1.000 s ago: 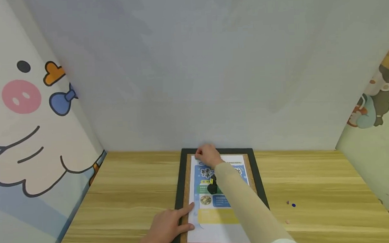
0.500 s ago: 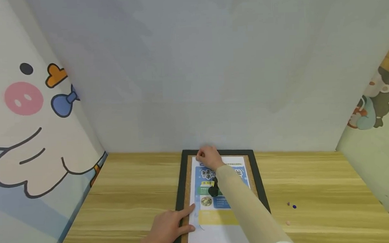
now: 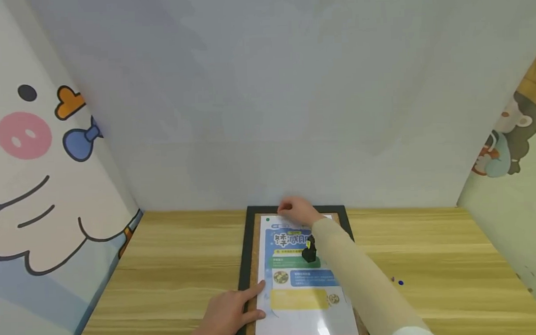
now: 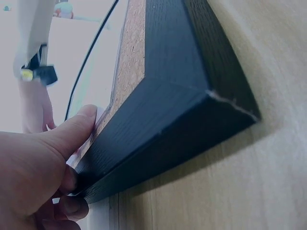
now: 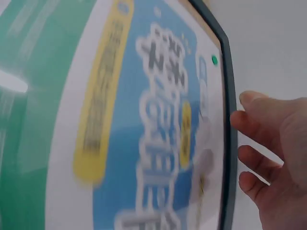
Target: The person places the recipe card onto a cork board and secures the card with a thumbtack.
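Note:
A printed poster sheet (image 3: 300, 324) lies on a cork board with a black frame (image 3: 248, 247). A green pushpin (image 3: 267, 219) is in the sheet's top left corner; it also shows as a green dot (image 5: 214, 60) in the right wrist view. My right hand (image 3: 298, 211) is over the board's top edge, its fingers loosely bent with nothing between them. My left hand (image 3: 228, 309) rests at the left side, index finger and thumb stretched onto the sheet's edge. In the left wrist view its other fingers (image 4: 72, 206) bend against the frame's outer side.
To the board's right, a small blue pushpin (image 3: 401, 282) and a tiny dark pinkish piece (image 3: 392, 279) lie on the wooden table (image 3: 186, 249). A pale wall (image 3: 266, 113) rises behind the board. A small black camera (image 3: 309, 252) hangs at my right wrist.
My right hand has left the sheet's top left corner and moved right, uncovering the green pushpin. My left hand has stayed in place. My right sleeve now hides a pink piece on the table.

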`<state>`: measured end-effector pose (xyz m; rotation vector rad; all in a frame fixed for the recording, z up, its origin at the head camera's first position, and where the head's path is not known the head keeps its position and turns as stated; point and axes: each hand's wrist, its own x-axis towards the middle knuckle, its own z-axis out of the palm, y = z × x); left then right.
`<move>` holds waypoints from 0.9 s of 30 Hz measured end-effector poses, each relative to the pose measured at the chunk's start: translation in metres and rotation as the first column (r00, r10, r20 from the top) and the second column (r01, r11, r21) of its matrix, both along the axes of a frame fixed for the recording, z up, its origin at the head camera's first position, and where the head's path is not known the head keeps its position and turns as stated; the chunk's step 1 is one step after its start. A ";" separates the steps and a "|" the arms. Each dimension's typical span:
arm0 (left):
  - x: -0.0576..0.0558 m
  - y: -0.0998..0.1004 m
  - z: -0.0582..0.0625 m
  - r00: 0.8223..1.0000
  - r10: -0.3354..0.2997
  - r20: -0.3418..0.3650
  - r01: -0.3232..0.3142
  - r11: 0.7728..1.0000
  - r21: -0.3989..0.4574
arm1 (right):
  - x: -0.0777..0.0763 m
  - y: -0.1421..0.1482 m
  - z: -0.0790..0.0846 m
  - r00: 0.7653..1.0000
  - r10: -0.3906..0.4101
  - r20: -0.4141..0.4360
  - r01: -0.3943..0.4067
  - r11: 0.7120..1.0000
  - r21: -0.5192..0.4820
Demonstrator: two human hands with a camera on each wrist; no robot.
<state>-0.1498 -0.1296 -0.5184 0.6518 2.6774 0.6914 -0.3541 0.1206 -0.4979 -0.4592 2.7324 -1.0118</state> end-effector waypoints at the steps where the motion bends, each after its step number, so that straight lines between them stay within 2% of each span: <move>1: 0.000 0.000 0.001 1.000 0.000 -0.004 0.000 1.000 0.000 | 0.001 0.007 0.003 1.000 0.018 -0.006 -0.018 1.000 -0.001; 6: 0.001 0.002 0.005 1.000 0.008 -0.004 -0.008 1.000 -0.009 | 0.013 0.044 0.020 0.996 0.073 -0.047 -0.074 0.997 -0.017; 15: 0.000 0.003 0.003 0.999 -0.008 -0.041 0.008 1.000 0.005 | 0.034 0.104 0.039 0.984 0.047 -0.171 -0.056 0.997 -0.046; 20: -0.001 0.001 0.000 0.997 -0.015 -0.073 0.015 1.000 -0.001 | 0.042 0.128 0.045 0.969 0.040 -0.245 -0.053 0.997 -0.048; 23: -0.001 0.001 -0.002 0.996 -0.015 -0.090 0.015 1.000 0.000 | 0.051 0.140 0.048 0.967 0.028 -0.254 -0.042 0.998 -0.051; 27: 0.000 0.002 -0.003 0.997 -0.015 -0.078 0.014 1.000 -0.011 | 0.070 0.156 0.050 0.976 0.019 -0.218 -0.026 0.999 -0.026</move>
